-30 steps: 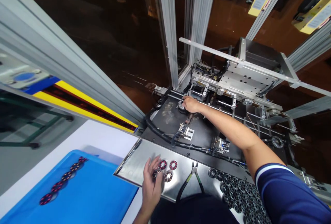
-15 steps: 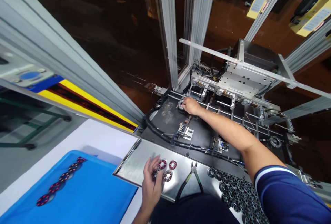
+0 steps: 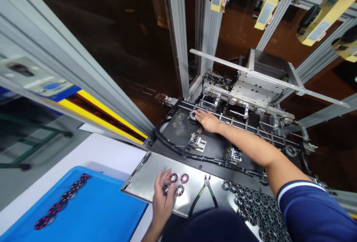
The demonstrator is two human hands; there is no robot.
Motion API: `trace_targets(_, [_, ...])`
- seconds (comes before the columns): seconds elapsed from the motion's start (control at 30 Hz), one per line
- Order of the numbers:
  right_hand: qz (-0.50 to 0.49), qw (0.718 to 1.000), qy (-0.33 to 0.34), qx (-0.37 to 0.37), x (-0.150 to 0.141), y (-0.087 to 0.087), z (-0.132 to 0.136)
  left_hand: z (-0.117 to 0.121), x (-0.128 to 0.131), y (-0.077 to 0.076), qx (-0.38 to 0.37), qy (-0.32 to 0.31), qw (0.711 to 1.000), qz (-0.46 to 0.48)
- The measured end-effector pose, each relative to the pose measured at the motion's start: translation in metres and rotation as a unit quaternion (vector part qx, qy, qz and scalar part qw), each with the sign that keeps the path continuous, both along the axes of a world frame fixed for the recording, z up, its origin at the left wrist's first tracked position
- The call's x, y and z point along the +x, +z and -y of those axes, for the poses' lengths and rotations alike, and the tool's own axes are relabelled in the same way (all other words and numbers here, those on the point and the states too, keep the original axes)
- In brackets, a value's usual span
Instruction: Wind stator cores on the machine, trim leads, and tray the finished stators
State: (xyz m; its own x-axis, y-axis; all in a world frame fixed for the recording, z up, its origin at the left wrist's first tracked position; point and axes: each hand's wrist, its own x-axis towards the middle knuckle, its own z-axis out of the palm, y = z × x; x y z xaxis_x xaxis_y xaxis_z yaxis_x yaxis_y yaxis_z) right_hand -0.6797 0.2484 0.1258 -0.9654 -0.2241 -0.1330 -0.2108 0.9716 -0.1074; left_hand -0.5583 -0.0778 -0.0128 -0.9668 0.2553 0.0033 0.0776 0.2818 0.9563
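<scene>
My right hand point(image 3: 208, 121) reaches over the machine's black plate, palm down with fingers stretched out. Its fingertips are at the edge of a round metal part point(image 3: 192, 115) sitting at the plate's far left. On the steel ledge, my left hand point(image 3: 162, 199) is loosely curved, thumb and fingers apart, around a small wound motor stator point(image 3: 166, 189); whether it touches the stator I cannot tell. Beside that hand lie other red-and-black stators point(image 3: 173, 178), point(image 3: 184, 178) and a darker one point(image 3: 179, 190).
Cutting pliers point(image 3: 206, 187) lie on the steel ledge point(image 3: 143, 178). Many dark ring-shaped parts point(image 3: 255, 204) crowd its right side. A blue tray point(image 3: 103, 204) at lower left holds a row of stators point(image 3: 66, 196). Rails, clamps point(image 3: 198, 143) and a black cable point(image 3: 167, 141) cross the machine.
My right hand has let go of the round metal part; its bent fingers have straightened and drawn slightly right. My left hand stays about where it was. The view has tilted slightly.
</scene>
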Motion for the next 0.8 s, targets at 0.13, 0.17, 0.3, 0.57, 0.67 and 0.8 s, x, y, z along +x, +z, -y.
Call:
trace_targets(0.13, [-0.038, 0.999, -0.029, -0.011, 0.014, 0.028, 0.009, 0.005, 0.005, 0.01, -0.029, 0.007, 0.999, -0.046])
trace_targets(0.17, [-0.053, 0.998, -0.041, -0.015, 0.025, 0.039, 0.011, 0.007, 0.008, 0.014, -0.039, 0.009, 0.997, -0.063])
trace_targets(0.3, [-0.171, 0.982, -0.055, -0.058, 0.108, 0.082, 0.015, 0.007, 0.022, 0.036, -0.063, -0.029, 0.988, -0.138])
trace_targets(0.57, [-0.309, 0.9, -0.235, -0.199, 0.351, 0.026, 0.042, -0.078, 0.074, 0.05, -0.037, -0.51, 0.842, -0.171])
trace_targets(0.67, [-0.303, 0.879, -0.312, -0.194, 0.405, -0.008, 0.062, -0.106, 0.097, 0.045, -0.041, -0.606, 0.777, -0.166])
trace_targets(0.8, [-0.292, 0.852, -0.383, -0.204, 0.448, -0.027, 0.091, -0.116, 0.118, 0.034, -0.062, -0.635, 0.752, -0.168])
